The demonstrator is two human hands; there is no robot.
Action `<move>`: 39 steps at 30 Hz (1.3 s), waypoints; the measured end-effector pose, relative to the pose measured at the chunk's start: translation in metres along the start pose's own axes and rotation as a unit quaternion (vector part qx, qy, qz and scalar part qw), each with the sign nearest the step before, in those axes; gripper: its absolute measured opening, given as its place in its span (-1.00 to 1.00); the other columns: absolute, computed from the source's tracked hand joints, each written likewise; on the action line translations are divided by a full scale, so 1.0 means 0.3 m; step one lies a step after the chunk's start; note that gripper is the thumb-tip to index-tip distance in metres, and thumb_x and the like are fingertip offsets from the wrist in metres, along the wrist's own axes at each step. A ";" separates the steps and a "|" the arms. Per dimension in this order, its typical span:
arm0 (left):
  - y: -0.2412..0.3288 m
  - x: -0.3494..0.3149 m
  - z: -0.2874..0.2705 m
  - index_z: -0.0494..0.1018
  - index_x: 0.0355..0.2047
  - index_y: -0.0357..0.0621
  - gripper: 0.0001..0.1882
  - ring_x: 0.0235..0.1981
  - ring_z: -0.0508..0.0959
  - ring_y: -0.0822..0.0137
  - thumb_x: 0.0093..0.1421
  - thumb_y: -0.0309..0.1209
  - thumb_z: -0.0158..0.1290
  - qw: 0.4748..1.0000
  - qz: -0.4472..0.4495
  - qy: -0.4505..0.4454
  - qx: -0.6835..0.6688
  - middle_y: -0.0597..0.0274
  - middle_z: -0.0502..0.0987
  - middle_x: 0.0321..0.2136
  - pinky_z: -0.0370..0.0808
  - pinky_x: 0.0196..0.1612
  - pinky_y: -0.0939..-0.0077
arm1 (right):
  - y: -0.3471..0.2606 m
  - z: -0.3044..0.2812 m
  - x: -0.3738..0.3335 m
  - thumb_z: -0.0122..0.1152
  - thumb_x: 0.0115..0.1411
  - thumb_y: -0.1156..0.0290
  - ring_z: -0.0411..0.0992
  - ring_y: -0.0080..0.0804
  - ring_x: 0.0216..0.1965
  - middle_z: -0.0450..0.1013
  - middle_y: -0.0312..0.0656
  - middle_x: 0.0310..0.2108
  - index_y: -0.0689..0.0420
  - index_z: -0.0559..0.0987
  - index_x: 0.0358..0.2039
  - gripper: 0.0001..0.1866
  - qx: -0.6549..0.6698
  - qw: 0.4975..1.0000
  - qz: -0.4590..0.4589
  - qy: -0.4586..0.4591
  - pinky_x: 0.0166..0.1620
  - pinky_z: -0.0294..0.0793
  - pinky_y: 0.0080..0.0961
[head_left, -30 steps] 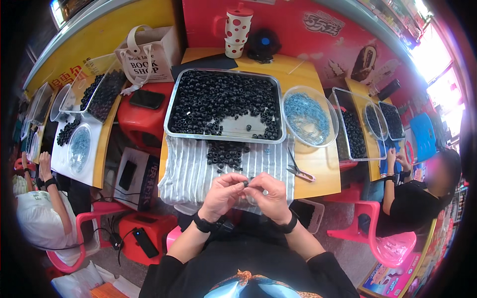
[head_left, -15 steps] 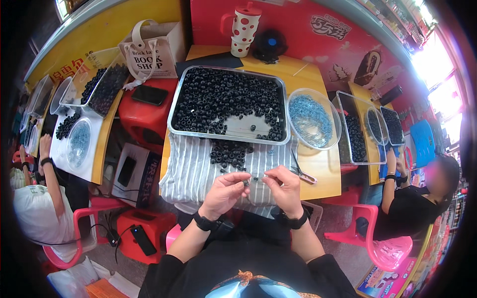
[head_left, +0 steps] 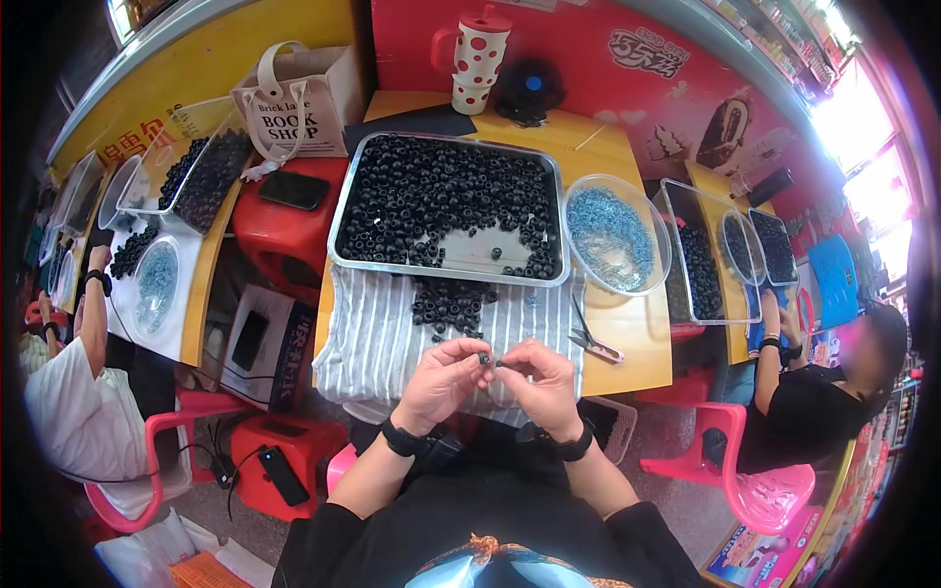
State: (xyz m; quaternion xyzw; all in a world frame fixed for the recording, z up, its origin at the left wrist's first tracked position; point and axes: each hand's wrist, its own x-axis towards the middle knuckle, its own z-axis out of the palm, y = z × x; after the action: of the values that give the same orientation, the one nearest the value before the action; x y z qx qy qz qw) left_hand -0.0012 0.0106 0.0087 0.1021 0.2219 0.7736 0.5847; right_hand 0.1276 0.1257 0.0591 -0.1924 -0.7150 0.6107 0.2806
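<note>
Above the striped cloth (head_left: 368, 338), my left hand (head_left: 436, 387) pinches a small round black bead-like part (head_left: 484, 359) between thumb and fingertips. My right hand (head_left: 546, 392) is closed close beside it, its fingertips pinching a tiny dark piece (head_left: 500, 364); the two pieces look nearly touching. A heap of the same black parts (head_left: 449, 306) lies on the cloth ahead of my hands. Behind it stands a metal tray (head_left: 446, 269) full of black parts, with a bare patch near its front. To the right a round clear tub (head_left: 655, 286) holds small bluish transparent pieces (head_left: 610, 227).
Thread snips (head_left: 600, 348) with a pale pink handle lie right of my hands. A spotted tumbler (head_left: 480, 64) and a dark round fan-like device (head_left: 530, 90) stand at the back. A phone (head_left: 293, 190) rests on a red stool at left. Other people sit working at both sides.
My right hand has moved left and slightly down, bringing its fingertips up against my left ones. The left hand has barely moved. The person at left has shifted an arm.
</note>
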 end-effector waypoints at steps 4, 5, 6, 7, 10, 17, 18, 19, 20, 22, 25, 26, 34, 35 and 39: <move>-0.004 -0.003 0.000 0.47 -0.08 -0.33 -0.77 -0.32 0.58 0.35 0.27 -0.52 0.07 1.000 0.001 0.005 0.005 0.16 0.57 -0.31 0.53 -0.24 0.56 | -0.028 0.024 0.009 0.25 0.00 0.74 0.48 -0.52 -0.50 0.45 -0.19 -0.46 0.29 0.57 -0.42 -0.88 -0.091 0.994 -0.063 0.007 -0.44 0.47 -0.66; -0.008 -0.004 -0.001 0.47 -0.09 -0.33 -0.78 -0.33 0.59 0.35 0.27 -0.52 0.07 1.000 0.004 0.007 0.007 0.17 0.57 -0.31 0.53 -0.25 0.56 | -0.028 0.031 0.009 0.26 -0.02 0.74 0.47 -0.53 -0.49 0.46 -0.19 -0.46 0.30 0.57 -0.42 -0.87 -0.099 0.992 -0.072 0.011 -0.44 0.46 -0.67; -0.011 -0.005 -0.005 0.47 -0.09 -0.33 -0.78 -0.33 0.59 0.36 0.27 -0.52 0.07 1.000 0.006 0.009 0.010 0.17 0.57 -0.31 0.53 -0.25 0.56 | -0.028 0.035 0.008 0.26 -0.02 0.75 0.47 -0.53 -0.50 0.46 -0.19 -0.46 0.30 0.57 -0.42 -0.87 -0.115 0.990 -0.082 0.011 -0.45 0.46 -0.67; -0.014 -0.003 -0.010 0.47 -0.09 -0.33 -0.78 -0.33 0.59 0.36 0.27 -0.52 0.07 1.000 0.008 0.010 0.011 0.17 0.57 -0.31 0.52 -0.25 0.56 | -0.028 0.038 0.009 0.26 -0.02 0.75 0.47 -0.53 -0.50 0.46 -0.19 -0.46 0.30 0.57 -0.42 -0.87 -0.133 0.987 -0.092 0.011 -0.46 0.46 -0.67; -0.016 -0.001 -0.011 0.47 -0.09 -0.33 -0.78 -0.34 0.59 0.36 0.27 -0.52 0.07 1.000 0.011 0.007 0.016 0.17 0.57 -0.31 0.52 -0.24 0.55 | -0.038 0.034 0.004 0.27 -0.02 0.75 0.47 -0.54 -0.49 0.46 -0.19 -0.45 0.29 0.57 -0.42 -0.86 -0.119 0.990 -0.072 0.031 -0.46 0.46 -0.67; -0.004 -0.001 -0.004 0.48 -0.07 -0.31 -0.78 -0.30 0.57 0.38 0.28 -0.52 0.07 1.000 0.002 -0.008 0.012 0.17 0.57 -0.30 0.50 -0.23 0.54 | -0.015 0.017 0.002 0.25 -0.01 0.76 0.50 -0.54 -0.42 0.47 -0.19 -0.42 0.27 0.59 -0.38 -0.84 -0.061 0.995 -0.076 0.019 -0.42 0.50 -0.66; -0.004 -0.002 -0.004 0.48 -0.07 -0.31 -0.77 -0.30 0.57 0.37 0.28 -0.52 0.07 1.000 0.002 -0.008 0.012 0.17 0.57 -0.30 0.49 -0.23 0.54 | -0.012 0.019 0.000 0.26 -0.01 0.76 0.49 -0.53 -0.42 0.48 -0.18 -0.41 0.27 0.59 -0.38 -0.83 -0.052 0.996 -0.071 0.019 -0.41 0.48 -0.67; -0.003 -0.002 -0.003 0.48 -0.07 -0.31 -0.77 -0.30 0.57 0.37 0.28 -0.52 0.07 1.000 0.002 -0.008 0.012 0.17 0.57 -0.30 0.49 -0.23 0.54 | -0.009 0.022 -0.004 0.27 -0.01 0.76 0.48 -0.53 -0.41 0.48 -0.18 -0.40 0.28 0.59 -0.37 -0.83 -0.042 0.997 -0.065 0.020 -0.39 0.46 -0.67; -0.002 -0.002 -0.001 0.48 -0.07 -0.31 -0.77 -0.30 0.57 0.37 0.28 -0.52 0.07 1.000 0.002 -0.008 0.013 0.17 0.57 -0.30 0.49 -0.23 0.54 | -0.008 0.023 -0.005 0.28 -0.01 0.76 0.47 -0.53 -0.40 0.49 -0.17 -0.40 0.28 0.60 -0.37 -0.83 -0.033 0.997 -0.060 0.020 -0.38 0.44 -0.67; -0.002 -0.002 0.007 0.47 -0.08 -0.33 -0.77 -0.33 0.58 0.36 0.28 -0.51 0.06 1.000 0.005 0.003 0.011 0.17 0.57 -0.34 0.52 -0.24 0.54 | -0.015 0.024 -0.003 0.27 0.00 0.76 0.48 -0.52 -0.39 0.50 -0.17 -0.39 0.29 0.59 -0.37 -0.83 -0.036 0.997 -0.063 0.016 -0.36 0.45 -0.65; -0.005 -0.001 0.004 0.47 -0.08 -0.34 -0.77 -0.34 0.59 0.37 0.28 -0.51 0.06 1.000 0.011 0.001 0.012 0.17 0.57 -0.35 0.53 -0.23 0.54 | -0.023 0.027 -0.004 0.26 0.01 0.77 0.49 -0.49 -0.39 0.51 -0.16 -0.38 0.30 0.59 -0.37 -0.84 -0.036 0.997 -0.062 0.015 -0.34 0.47 -0.62; -0.005 -0.001 0.003 0.47 -0.08 -0.34 -0.77 -0.33 0.59 0.37 0.28 -0.51 0.06 1.000 0.012 -0.003 0.013 0.17 0.57 -0.35 0.54 -0.23 0.54 | -0.024 0.027 -0.004 0.25 0.01 0.77 0.49 -0.48 -0.39 0.51 -0.15 -0.38 0.31 0.59 -0.37 -0.84 -0.035 0.997 -0.061 0.016 -0.33 0.47 -0.61; -0.009 -0.001 -0.002 0.47 -0.07 -0.33 -0.77 -0.32 0.59 0.40 0.28 -0.52 0.06 1.000 0.013 -0.005 0.013 0.17 0.57 -0.29 0.55 -0.22 0.52 | -0.031 0.035 -0.004 0.24 -0.01 0.80 0.52 -0.44 -0.40 0.49 -0.14 -0.41 0.31 0.57 -0.39 -0.83 -0.061 0.995 -0.076 0.015 -0.34 0.52 -0.59; -0.009 -0.002 -0.003 0.47 -0.07 -0.33 -0.77 -0.32 0.59 0.40 0.28 -0.52 0.06 1.000 0.012 -0.004 0.011 0.17 0.57 -0.28 0.55 -0.22 0.52 | -0.029 0.035 -0.006 0.25 -0.04 0.80 0.51 -0.42 -0.40 0.50 -0.13 -0.41 0.32 0.58 -0.39 -0.82 -0.068 0.994 -0.079 0.013 -0.33 0.51 -0.59; -0.017 -0.006 -0.017 0.48 -0.07 -0.33 -0.77 -0.31 0.59 0.40 0.28 -0.52 0.06 1.000 0.018 -0.005 0.016 0.17 0.57 -0.25 0.54 -0.21 0.52 | -0.029 0.040 -0.008 0.27 -0.06 0.79 0.51 -0.42 -0.40 0.49 -0.12 -0.42 0.31 0.57 -0.40 -0.81 -0.080 0.993 -0.082 0.015 -0.34 0.51 -0.60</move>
State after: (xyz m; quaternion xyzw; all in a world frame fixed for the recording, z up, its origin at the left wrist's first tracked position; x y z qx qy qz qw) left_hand 0.0016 0.0088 0.0020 0.1195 0.2292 0.7797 0.5703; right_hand 0.1224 0.1134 0.0661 -0.1639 -0.7706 0.5239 0.3239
